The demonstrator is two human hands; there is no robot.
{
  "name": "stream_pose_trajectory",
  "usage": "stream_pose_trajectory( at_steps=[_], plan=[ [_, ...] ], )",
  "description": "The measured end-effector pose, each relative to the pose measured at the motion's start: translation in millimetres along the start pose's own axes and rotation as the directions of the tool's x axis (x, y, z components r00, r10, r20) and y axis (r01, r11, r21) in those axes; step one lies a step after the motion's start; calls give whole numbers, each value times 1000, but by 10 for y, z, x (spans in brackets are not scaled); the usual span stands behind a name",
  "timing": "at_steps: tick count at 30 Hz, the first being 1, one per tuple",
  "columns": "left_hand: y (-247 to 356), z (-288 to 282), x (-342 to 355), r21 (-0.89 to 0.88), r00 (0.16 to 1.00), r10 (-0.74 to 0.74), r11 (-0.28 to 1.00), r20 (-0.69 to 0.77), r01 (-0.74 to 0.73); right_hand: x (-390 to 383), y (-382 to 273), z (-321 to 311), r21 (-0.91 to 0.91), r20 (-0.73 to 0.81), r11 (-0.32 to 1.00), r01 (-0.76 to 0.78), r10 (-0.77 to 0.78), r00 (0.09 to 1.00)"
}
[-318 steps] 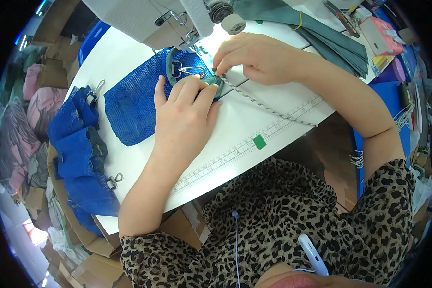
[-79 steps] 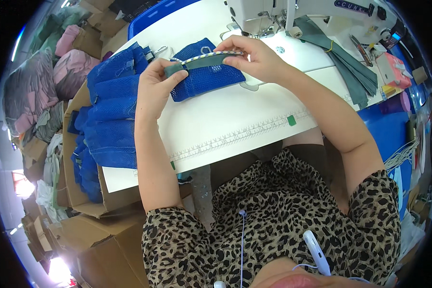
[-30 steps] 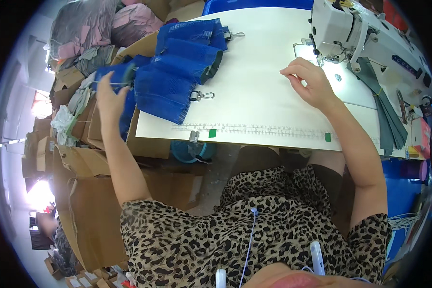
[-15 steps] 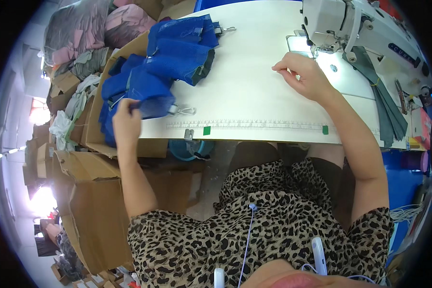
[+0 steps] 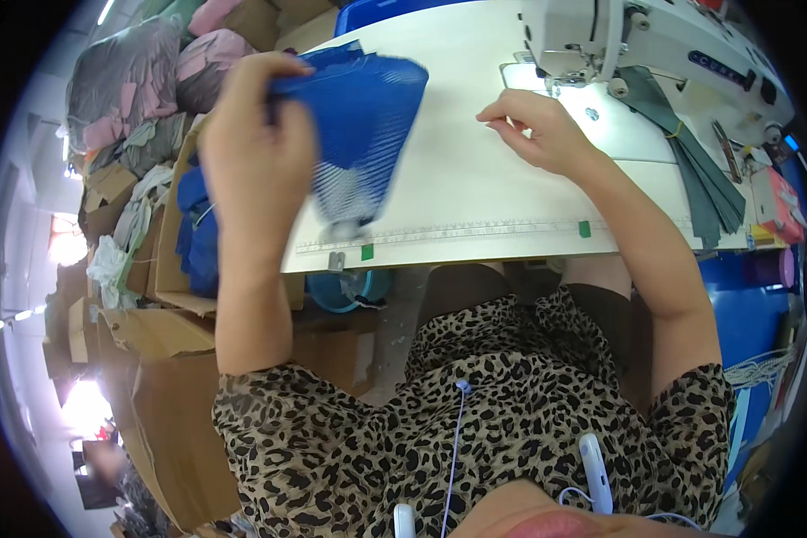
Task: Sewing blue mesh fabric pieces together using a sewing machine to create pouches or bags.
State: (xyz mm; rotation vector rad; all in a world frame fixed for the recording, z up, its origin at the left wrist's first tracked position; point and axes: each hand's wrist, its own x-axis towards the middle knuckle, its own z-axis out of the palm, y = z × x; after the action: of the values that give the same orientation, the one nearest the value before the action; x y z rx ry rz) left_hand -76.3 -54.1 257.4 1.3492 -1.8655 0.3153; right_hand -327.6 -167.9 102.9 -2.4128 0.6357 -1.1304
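Blue mesh is the main thing going on: the left hand (image 5: 255, 148) has a blue mesh pouch (image 5: 363, 125) pinched by its top edge, fingers curled shut around the fabric, and it's lifted up off the white sewing table (image 5: 475, 193) at about 10 o'clock in the view. The pouch is motion-blurred and fans out below the grip, so my guess is it's held by one edge so the rest hangs free instead of bunching up. A small metal clip (image 5: 336, 260) dangles at its bottom end, right over the table's front edge. Off to the left, around 9 o'clock, there's a cardboard box (image 5: 166, 269) with more blue fabric pieces (image 5: 197, 242) piled in it, parked right beside the table where that hand can reach them, which makes sense as a bin for a stack. The right hand (image 5: 533, 130) rests on the table at roughly 1 o'clock, fingers loosely bent and close together, tips touching the surface, and I can't see anything in it. It sits just in front of the sewing machine (image 5: 637, 40), near the needle area, probably because that's the handy spot to wait. A measuring strip (image 5: 475, 231) runs along the table's near edge with little green markers on it. Grey-green webbing straps (image 5: 699, 170) lie draped at 2 o'clock beside the machine. Bundles of pink and grey cloth (image 5: 143, 81) are heaped up at 11 o'clock behind the box.
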Motion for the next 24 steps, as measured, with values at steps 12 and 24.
stream_pose_trajectory(
  at_steps=[12, 24],
  plan=[
    [-54, 1144, -280, 49, 826, -65, 998, 560, 45, 164, -111, -362, -357, 434, 822, -444, 566, 701],
    [-31, 1170, -279, 40, 737, -286, 942, 613, 333, 91, -374, -360, -305, 536, 838, -452, 543, 646]
  ],
)
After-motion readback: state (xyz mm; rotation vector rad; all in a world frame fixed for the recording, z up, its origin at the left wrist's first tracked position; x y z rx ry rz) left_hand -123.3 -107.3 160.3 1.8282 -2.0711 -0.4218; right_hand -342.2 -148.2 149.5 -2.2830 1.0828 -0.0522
